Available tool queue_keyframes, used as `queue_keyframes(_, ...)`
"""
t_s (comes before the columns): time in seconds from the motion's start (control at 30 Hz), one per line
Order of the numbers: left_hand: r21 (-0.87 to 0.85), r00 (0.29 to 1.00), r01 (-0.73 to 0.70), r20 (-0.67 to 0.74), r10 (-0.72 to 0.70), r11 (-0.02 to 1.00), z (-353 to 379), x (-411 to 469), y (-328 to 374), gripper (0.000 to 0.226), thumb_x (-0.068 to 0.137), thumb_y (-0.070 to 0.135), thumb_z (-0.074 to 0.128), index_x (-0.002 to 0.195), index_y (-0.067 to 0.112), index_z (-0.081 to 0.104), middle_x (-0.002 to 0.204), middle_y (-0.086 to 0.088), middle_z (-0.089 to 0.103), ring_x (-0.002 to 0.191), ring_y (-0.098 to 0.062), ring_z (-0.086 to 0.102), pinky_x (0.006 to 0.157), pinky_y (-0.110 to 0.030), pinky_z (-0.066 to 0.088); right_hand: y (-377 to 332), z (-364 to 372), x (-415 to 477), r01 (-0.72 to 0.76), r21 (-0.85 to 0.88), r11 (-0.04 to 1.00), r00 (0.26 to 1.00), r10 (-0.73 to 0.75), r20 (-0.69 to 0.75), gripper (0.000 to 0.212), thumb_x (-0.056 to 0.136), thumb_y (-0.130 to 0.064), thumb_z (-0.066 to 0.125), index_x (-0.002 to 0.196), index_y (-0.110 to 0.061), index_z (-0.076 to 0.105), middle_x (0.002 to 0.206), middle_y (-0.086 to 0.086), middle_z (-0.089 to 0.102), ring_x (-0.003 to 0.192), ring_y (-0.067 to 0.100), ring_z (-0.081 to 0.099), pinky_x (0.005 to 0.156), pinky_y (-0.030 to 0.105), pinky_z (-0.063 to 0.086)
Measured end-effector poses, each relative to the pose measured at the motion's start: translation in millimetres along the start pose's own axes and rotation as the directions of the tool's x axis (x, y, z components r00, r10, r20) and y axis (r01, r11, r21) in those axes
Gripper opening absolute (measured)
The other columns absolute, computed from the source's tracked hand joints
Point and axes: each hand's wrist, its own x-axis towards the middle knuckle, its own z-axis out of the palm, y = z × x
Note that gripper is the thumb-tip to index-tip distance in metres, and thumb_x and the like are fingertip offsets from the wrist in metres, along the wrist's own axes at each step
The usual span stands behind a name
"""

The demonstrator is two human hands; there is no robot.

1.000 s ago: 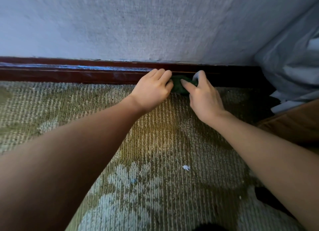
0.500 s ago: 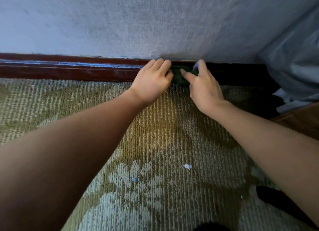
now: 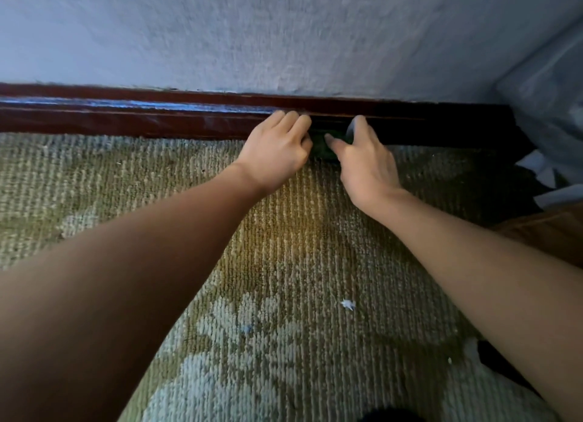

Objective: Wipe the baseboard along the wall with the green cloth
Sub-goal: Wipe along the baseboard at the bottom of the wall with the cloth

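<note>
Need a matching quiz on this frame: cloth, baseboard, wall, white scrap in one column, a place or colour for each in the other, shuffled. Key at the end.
Things:
1. cloth
2. baseboard
3. wall
4. white scrap

Places or colours:
A. pale grey, rough surface
B. lying alone on the carpet, nearer the camera than the hands
C. dark red-brown, glossy
D. between the left hand and the right hand, at the foot of the wall

Pairs: 1-D, 2-C, 3-A, 4-B

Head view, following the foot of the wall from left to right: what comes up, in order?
baseboard → left hand → green cloth → right hand → grey sheeting in the corner
</note>
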Motion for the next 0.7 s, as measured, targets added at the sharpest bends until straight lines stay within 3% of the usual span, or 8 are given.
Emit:
queue_keyframes(0.17,-0.038,0.999,0.030,0.030,-0.029,0.999,10,-3,5,0.027,0.076,0.007,0.047,0.066,0.010,0.071,0.072,-0.005,0.066,0.061,-0.021,0.062,0.056,-0.024,0.046,4,14,4,-0.002,-0.023,1.000,1.000,0.002,0.020,0.031,0.095,-0.038,0.042,0.107,-0.010,0.042,0.106,0.013,0.053,0.096,0.035,0.053,0.066,0.031,0.026)
queue_keyframes(0.4,-0.042,0.999,0.033,0.043,-0.031,0.999,15,-8,8,0.034,0.077,0.007,0.040,0.074,0.010,0.073,0.080,-0.005,0.068,0.068,-0.020,0.064,0.063,-0.024,0.049,10,21,3,-0.004,0.008,1.000,1.000,0.004,0.031,0.025,0.095,-0.039,0.042,0.097,-0.015,0.039,0.091,0.004,0.044,0.092,0.034,0.054,0.064,0.031,0.026)
queue_keyframes(0.7,-0.048,0.997,0.043,0.064,-0.039,0.998,6,-13,4,0.019,0.074,0.011,0.054,0.071,0.011,0.073,0.077,-0.004,0.067,0.066,-0.020,0.063,0.060,-0.023,0.047,3,12,-1,0.028,-0.003,1.000,0.997,-0.028,0.069,0.023,0.095,-0.040,0.042,0.092,-0.019,0.033,0.088,0.000,0.041,0.086,0.031,0.053,0.063,0.030,0.024)
